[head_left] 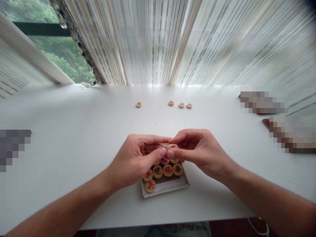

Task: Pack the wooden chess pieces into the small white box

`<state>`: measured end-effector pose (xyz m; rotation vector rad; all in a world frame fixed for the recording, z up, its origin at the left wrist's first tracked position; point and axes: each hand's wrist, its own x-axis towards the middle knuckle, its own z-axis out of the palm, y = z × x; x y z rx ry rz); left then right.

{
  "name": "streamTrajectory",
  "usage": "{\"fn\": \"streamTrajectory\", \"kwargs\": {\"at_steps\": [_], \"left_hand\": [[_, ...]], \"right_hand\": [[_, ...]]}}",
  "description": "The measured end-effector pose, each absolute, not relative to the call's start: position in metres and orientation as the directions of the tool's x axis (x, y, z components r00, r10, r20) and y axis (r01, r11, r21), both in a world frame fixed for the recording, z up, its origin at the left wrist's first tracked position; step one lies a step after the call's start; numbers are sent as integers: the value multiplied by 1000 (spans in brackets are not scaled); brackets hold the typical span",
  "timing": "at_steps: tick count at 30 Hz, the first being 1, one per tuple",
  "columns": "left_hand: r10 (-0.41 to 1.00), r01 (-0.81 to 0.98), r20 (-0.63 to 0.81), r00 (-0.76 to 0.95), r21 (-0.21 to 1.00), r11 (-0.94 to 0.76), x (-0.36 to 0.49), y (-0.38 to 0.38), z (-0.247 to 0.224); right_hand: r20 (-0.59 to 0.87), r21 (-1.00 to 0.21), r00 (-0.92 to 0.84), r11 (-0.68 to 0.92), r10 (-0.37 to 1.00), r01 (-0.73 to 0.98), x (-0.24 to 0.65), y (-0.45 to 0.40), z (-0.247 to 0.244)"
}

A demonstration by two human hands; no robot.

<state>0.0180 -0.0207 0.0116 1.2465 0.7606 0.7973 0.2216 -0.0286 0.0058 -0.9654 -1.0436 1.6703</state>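
Above the box, my left hand (138,154) and my right hand (201,146) meet at the fingertips, both closed in a pinch. Between them is a round wooden Chinese chess piece (173,146) with part of a red mark showing. A pale edge beside it, at my left fingers, may be a second piece; I cannot tell. Just below lies a shallow white cardboard box (168,188) holding several chess pieces in rows, with red and black characters. One red piece (150,186) sits alone in its front left corner. My hands hide the box's far part.
Toward the back of the white table (74,131) lie a black-marked piece (138,104) and three red-marked pieces (181,105). Two blurred-out objects with brown edges (265,102) are at the right, and a blurred grey one (12,144) at the left. Striped curtains hang behind.
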Motion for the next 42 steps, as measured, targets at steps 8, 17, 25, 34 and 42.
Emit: {"fn": "streamTrajectory", "kwargs": {"at_steps": [8, 17, 25, 34, 42], "left_hand": [[805, -237, -73, 588, 937, 258, 17, -20, 14], [831, -198, -125, 541, 942, 271, 15, -15, 9], [884, -186, -142, 445, 951, 246, 15, -16, 12], [917, -185, -29, 397, 976, 111, 15, -18, 11], [929, -215, 14, 370, 974, 71, 16, -18, 11]], "right_hand": [[-40, -957, -290, -120, 956, -263, 223, -31, 10], [53, -981, -342, -15, 938, -193, 227, -31, 12], [38, -957, -338, -63, 940, -282, 224, -30, 6], [154, -957, -287, 70, 945, -283, 224, -29, -2], [319, -942, -208, 286, 925, -173, 224, -30, -5]]}}
